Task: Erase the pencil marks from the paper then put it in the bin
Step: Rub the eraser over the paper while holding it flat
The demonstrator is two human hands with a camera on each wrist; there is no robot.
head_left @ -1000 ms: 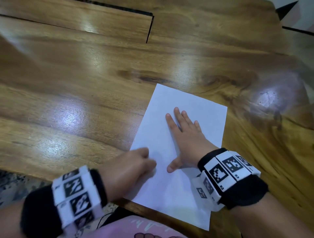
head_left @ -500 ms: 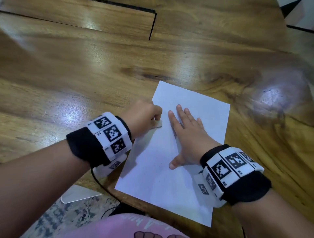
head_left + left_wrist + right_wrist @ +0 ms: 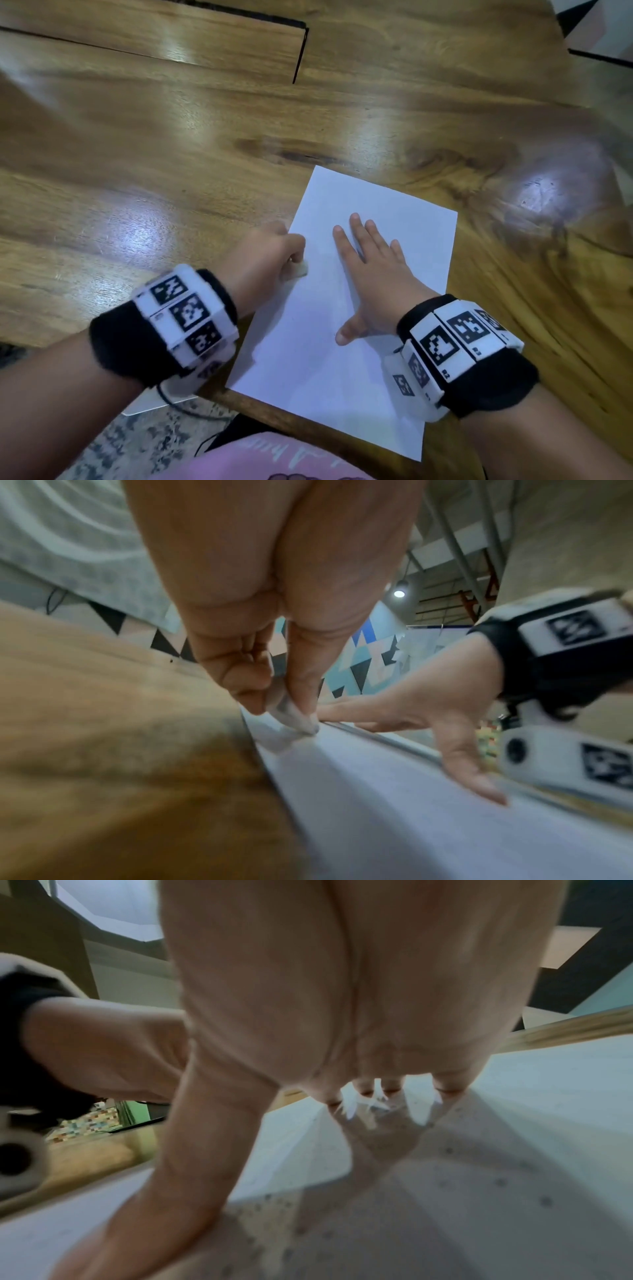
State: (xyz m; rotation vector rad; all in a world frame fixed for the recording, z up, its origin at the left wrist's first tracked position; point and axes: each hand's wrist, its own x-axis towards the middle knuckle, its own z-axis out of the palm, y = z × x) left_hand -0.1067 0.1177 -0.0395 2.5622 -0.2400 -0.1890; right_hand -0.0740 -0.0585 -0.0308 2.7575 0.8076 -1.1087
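Erasing in progress: my left hand has its fingers curled tight round a small white eraser, pressing it to the left edge of the paper, which lies flat on the wooden bench. My right hand is spread flat, pinning the sheet. Next, I judge, come short, firm strokes without creasing the sheet. No bin or other container is in view.
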